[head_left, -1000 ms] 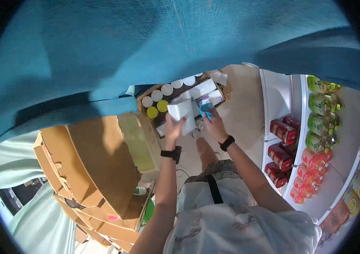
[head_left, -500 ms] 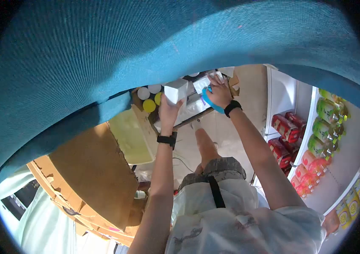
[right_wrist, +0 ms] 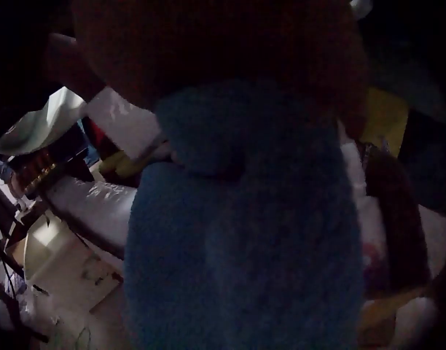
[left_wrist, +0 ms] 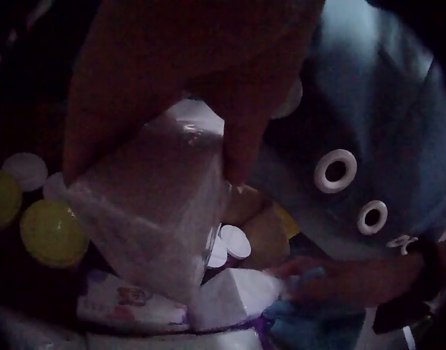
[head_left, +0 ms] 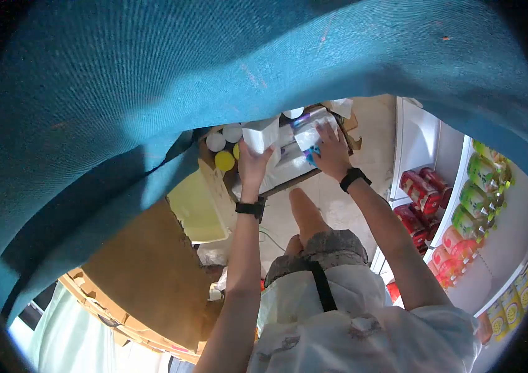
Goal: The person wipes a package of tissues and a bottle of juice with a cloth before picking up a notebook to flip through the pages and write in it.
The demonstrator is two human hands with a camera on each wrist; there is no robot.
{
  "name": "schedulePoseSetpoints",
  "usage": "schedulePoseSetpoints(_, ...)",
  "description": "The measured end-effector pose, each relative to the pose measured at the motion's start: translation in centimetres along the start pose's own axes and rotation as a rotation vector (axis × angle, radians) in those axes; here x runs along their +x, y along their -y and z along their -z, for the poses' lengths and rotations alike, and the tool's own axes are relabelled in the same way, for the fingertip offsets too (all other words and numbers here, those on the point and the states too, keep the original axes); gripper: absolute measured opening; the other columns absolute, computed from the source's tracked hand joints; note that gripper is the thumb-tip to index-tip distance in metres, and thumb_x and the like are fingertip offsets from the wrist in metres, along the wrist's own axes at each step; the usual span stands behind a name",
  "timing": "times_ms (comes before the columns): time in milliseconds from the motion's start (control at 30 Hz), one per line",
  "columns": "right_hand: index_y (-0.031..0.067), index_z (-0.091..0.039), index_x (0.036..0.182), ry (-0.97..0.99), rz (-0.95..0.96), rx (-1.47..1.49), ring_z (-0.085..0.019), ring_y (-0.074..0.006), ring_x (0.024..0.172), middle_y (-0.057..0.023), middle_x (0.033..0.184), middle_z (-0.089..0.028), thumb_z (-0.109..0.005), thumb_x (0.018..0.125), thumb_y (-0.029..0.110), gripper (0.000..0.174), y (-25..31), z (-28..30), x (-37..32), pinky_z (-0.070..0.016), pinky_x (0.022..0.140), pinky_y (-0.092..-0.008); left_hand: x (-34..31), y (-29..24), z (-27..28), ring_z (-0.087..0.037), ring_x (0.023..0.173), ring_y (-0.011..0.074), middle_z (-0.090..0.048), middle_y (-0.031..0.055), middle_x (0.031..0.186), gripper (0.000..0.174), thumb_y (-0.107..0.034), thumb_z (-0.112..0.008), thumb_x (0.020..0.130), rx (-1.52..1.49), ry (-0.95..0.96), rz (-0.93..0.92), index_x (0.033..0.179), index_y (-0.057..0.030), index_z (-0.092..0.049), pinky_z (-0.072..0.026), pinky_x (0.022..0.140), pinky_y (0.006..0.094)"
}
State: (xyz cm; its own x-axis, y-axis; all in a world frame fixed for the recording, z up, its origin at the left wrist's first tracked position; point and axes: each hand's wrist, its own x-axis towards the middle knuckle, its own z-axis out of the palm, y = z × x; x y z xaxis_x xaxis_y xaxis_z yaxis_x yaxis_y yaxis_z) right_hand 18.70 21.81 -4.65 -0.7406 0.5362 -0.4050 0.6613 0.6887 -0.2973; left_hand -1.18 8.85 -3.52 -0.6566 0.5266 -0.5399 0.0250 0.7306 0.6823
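My left hand (head_left: 254, 168) grips a white plastic-wrapped block-shaped pack (head_left: 262, 132), thumb and fingers on opposite sides. In the left wrist view this pack (left_wrist: 146, 208) is tilted above other packs in a cardboard carton (head_left: 292, 181). My right hand (head_left: 333, 156) holds a blue cloth (head_left: 313, 154), with its fingers reaching over a white pack (head_left: 306, 135) at the carton's right end. The cloth (right_wrist: 245, 248) fills much of the dark right wrist view. Purple-printed white packs (left_wrist: 132, 302) lie below the held one.
Yellow-lidded (head_left: 224, 161) and white-lidded (head_left: 216, 142) round containers stand at the carton's left. A pale yellow bin (head_left: 198, 205) and large cardboard boxes (head_left: 146, 267) are further left. Shelves on the right bear red packs (head_left: 420, 191) and green bottles (head_left: 478, 165). Blue fabric (head_left: 264, 62) hangs across the top.
My right hand, with the cloth, has moved away from my body and right, onto the pack at the carton's right end. My left hand has kept its pack, shifting it slightly.
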Motion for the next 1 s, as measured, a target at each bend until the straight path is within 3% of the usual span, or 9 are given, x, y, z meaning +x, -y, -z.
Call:
schedulePoseSetpoints(233, 0.0036, -0.066, 0.089, -0.018, 0.062, -0.049, -0.030, -0.0303, 0.134, -0.0144, 0.133, -0.044, -0.061, 0.078, 0.030, 0.029, 0.0, 0.1, 0.4, -0.0171, 0.109, -0.0547, 0.5, -1.8, 0.1, -0.057, 0.106, 0.0349, -0.058, 0.0214, 0.116, 0.070, -0.027, -0.075, 0.072, -0.109, 0.077, 0.035, 0.126, -0.0013, -0.039, -0.0442, 0.089, 0.0395)
schedulePoseSetpoints(333, 0.0045, -0.066, 0.089, 0.023, 0.065, -0.049, -0.035, -0.0301, 0.129, -0.0153, 0.127, -0.046, -0.061, 0.078, 0.027, 0.026, -0.1, 0.7, 0.9, -0.0202, 0.109, -0.0531, 0.4, -2.2, -0.2, -0.058, 0.105, 0.0332, -0.059, 0.0199, 0.115, 0.069, -0.025, -0.075, 0.071, -0.089, 0.042, 0.038, 0.125, -0.0016, -0.040, -0.0444, 0.088, 0.0390)
schedulePoseSetpoints(533, 0.0041, -0.066, 0.085, -0.055, 0.140, 0.048, -0.039, -0.0271, 0.125, -0.0102, 0.136, -0.044, -0.060, 0.078, 0.025, 0.023, -0.9, 1.4, 1.7, -0.0229, 0.110, -0.0495, 0.4, -1.5, -0.6, -0.059, 0.101, 0.0349, -0.060, 0.0201, 0.111, 0.068, -0.028, -0.076, 0.071, -0.130, 0.022, 0.071, 0.123, -0.0017, -0.041, -0.0459, 0.084, 0.0401)
schedulePoseSetpoints(633, 0.0034, -0.068, 0.091, 0.174, 0.152, -0.149, -0.036, -0.0267, 0.127, -0.0091, 0.137, -0.043, -0.057, 0.081, 0.033, 0.033, -0.8, 2.8, 2.0, -0.0191, 0.111, -0.0518, 0.3, -1.5, -0.5, -0.059, 0.100, 0.0362, -0.060, 0.0209, 0.110, 0.068, -0.030, -0.076, 0.070, -0.121, 0.019, 0.081, 0.122, -0.0020, -0.041, -0.0464, 0.083, 0.0412)
schedulePoseSetpoints(733, 0.0031, -0.069, 0.089, 0.140, 0.134, -0.116, -0.036, -0.0263, 0.127, -0.0074, 0.137, -0.045, -0.057, 0.081, 0.033, 0.033, -1.2, 2.1, 1.8, -0.0179, 0.111, -0.0515, 0.3, -1.5, -0.5, -0.059, 0.100, 0.0367, -0.061, 0.0217, 0.109, 0.068, -0.032, -0.076, 0.070, -0.091, 0.011, 0.086, 0.120, -0.0023, -0.042, -0.0464, 0.083, 0.0416)
schedulePoseSetpoints(933, 0.0032, -0.069, 0.090, 0.105, 0.123, -0.257, -0.035, -0.0278, 0.128, -0.0110, 0.136, -0.046, -0.054, 0.081, 0.036, 0.037, -1.1, 0.6, 2.7, -0.0159, 0.111, -0.0531, 0.7, -0.7, -0.8, -0.060, 0.102, 0.0366, -0.060, 0.0220, 0.111, 0.075, -0.036, -0.074, 0.073, -0.045, -0.045, 0.005, 0.129, -0.0031, -0.036, -0.0476, 0.082, 0.0411)
schedulePoseSetpoints(1000, 0.0032, -0.069, 0.092, 0.188, 0.094, -0.261, -0.034, -0.0289, 0.129, -0.0114, 0.138, -0.044, -0.053, 0.081, 0.037, 0.039, -1.0, 0.8, 3.5, -0.0155, 0.111, -0.0538, 0.5, -1.0, -0.9, -0.060, 0.099, 0.0345, -0.059, 0.0202, 0.113, 0.084, -0.039, -0.071, 0.075, -0.192, -0.092, 0.118, 0.137, -0.0042, -0.027, -0.0476, 0.082, 0.0392)
